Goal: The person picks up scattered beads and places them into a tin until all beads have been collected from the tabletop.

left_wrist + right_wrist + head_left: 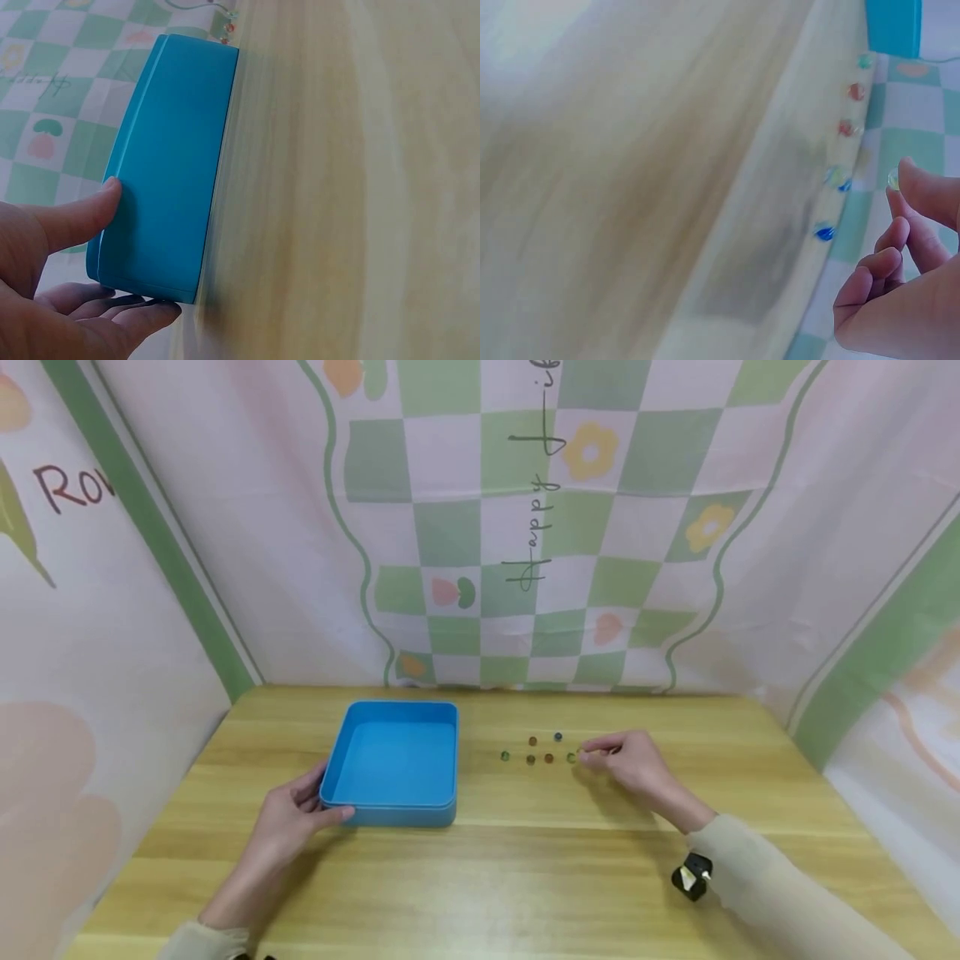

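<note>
Two hands in view. Right hand: thumb and forefinger pinch one clear, yellow-green marble, above the table in the right wrist view; the other three fingers are folded in. Left hand: half spread, it grips the box at its near left corner, thumb on the near wall, fingers against the left side.

Marbles: six counted in the head view, right of the box and well apart from it. Two are green, two orange-red, one blue, one dark. The rightmost green one is just beside the right fingertips; whether it is the pinched marble cannot be told.

Box: one, blue, open-topped, upright on the table, its floor exposed. In the left wrist view it stands before the marbles; only a few blurred specks show past its far end.

Sleeves: two, beige. One black device sits at the right cuff. A checked curtain closes off the table's back edge.
</note>
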`<action>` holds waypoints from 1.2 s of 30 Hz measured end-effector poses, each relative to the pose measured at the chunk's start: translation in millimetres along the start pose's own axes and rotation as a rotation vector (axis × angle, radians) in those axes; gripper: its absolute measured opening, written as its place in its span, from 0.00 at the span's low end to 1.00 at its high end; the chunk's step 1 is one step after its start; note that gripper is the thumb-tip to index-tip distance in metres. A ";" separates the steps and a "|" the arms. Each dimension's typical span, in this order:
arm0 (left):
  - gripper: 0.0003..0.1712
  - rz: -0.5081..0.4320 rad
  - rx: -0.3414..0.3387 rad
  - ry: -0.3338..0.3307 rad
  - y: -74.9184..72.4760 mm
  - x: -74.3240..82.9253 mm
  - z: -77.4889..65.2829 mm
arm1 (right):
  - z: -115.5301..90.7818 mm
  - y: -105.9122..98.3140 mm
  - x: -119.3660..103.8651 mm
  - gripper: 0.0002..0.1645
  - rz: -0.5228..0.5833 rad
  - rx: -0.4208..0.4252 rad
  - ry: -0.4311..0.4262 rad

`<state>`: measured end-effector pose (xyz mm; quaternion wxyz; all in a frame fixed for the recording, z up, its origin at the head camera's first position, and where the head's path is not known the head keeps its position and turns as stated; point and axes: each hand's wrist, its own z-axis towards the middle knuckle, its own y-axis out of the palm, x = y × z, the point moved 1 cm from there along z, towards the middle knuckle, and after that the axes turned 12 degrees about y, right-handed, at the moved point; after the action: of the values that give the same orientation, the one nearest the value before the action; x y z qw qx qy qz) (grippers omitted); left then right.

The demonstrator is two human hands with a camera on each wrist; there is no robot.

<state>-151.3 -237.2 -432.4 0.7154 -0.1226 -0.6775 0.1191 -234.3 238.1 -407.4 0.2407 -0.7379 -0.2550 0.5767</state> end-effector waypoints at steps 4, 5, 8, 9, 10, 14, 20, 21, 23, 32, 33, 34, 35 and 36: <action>0.53 0.003 -0.003 0.001 -0.4 -0.9 0.6 | -2.5 5.3 -13.0 0.20 0.028 -0.023 -0.014; 0.53 0.003 -0.004 0.001 -0.5 -1.0 0.6 | -2.8 6.7 -16.1 0.20 0.038 -0.025 -0.018; 0.52 0.002 -0.003 0.004 -1.0 -1.4 0.9 | -3.9 11.2 -25.3 0.19 0.074 -0.036 -0.030; 0.52 -0.001 -0.002 0.005 -1.2 -1.5 1.0 | -4.3 12.3 -28.2 0.19 0.083 -0.040 -0.033; 0.52 -0.002 -0.002 0.007 -1.2 -1.5 1.0 | -4.6 13.4 -30.7 0.19 0.088 -0.044 -0.036; 0.52 -0.008 -0.003 0.006 -1.2 -1.7 0.9 | -4.7 17.6 -39.9 0.18 0.094 -0.055 -0.048; 0.52 0.010 0.002 0.007 -1.1 -0.9 0.9 | -2.8 23.9 -53.4 0.18 0.097 -0.087 -0.058; 0.52 0.011 0.004 0.008 -1.0 -0.6 0.9 | -2.3 25.1 -55.7 0.18 0.102 -0.091 -0.058; 0.52 0.010 0.002 0.011 -0.9 0.2 1.1 | -1.8 27.3 -60.6 0.18 0.105 -0.100 -0.066; 0.51 0.012 -0.001 0.012 -0.7 0.4 0.6 | -1.9 39.0 -79.3 0.17 0.132 -0.111 -0.083; 0.51 0.017 -0.002 0.012 -0.6 0.2 0.7 | -1.5 40.5 -80.9 0.17 0.134 -0.112 -0.085; 0.51 0.020 -0.002 0.011 -0.5 0.3 0.7 | -1.2 42.0 -82.6 0.17 0.138 -0.114 -0.086; 0.51 0.024 -0.001 0.010 -0.5 0.0 0.7 | -1.4 43.4 -84.9 0.17 0.140 -0.116 -0.088; 0.51 0.024 -0.001 0.008 -0.4 0.0 0.7 | -1.4 44.7 -87.0 0.17 0.140 -0.119 -0.089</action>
<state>-152.0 -237.6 -432.2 0.7167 -0.1315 -0.6731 0.1269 -246.3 147.3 -372.7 0.1442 -0.7403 -0.2471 0.6083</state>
